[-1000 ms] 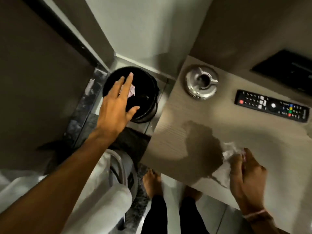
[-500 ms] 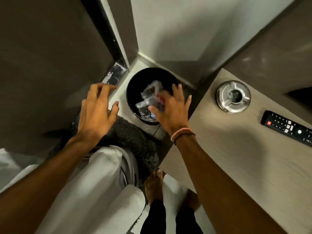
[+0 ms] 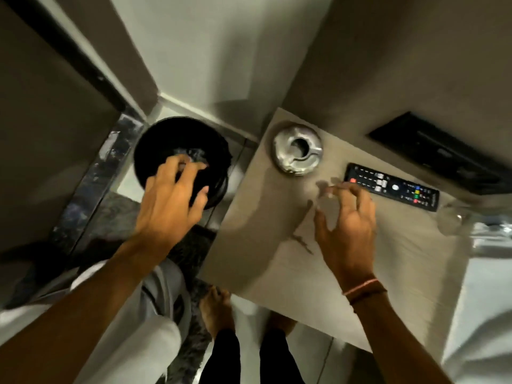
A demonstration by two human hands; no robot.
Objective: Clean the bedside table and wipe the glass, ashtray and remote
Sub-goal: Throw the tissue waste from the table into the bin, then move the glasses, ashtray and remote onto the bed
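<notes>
1. The counter (image 3: 277, 259) is a pale wood-grain top filling the middle and right of the frame, with dark smudged marks near its centre.
2. The ashtray (image 3: 297, 153) is round, shiny metal with a dark hole in its middle; it sits near the counter's upper left corner.
3. The remote (image 3: 391, 186) is black with coloured buttons, lying flat just right of the ashtray.
4. The glass (image 3: 451, 220) is clear and blurred, at the right edge of the counter.
5. The right hand (image 3: 346, 225) hovers over the counter centre, fingers (image 3: 336, 189) spread and curled, holding nothing.
6. The left hand (image 3: 169, 206) reaches over a black bin (image 3: 155, 145) on the floor at centre left, fingers loosely open and empty; crumpled clear wrappers (image 3: 188, 153) lie inside.
</notes>
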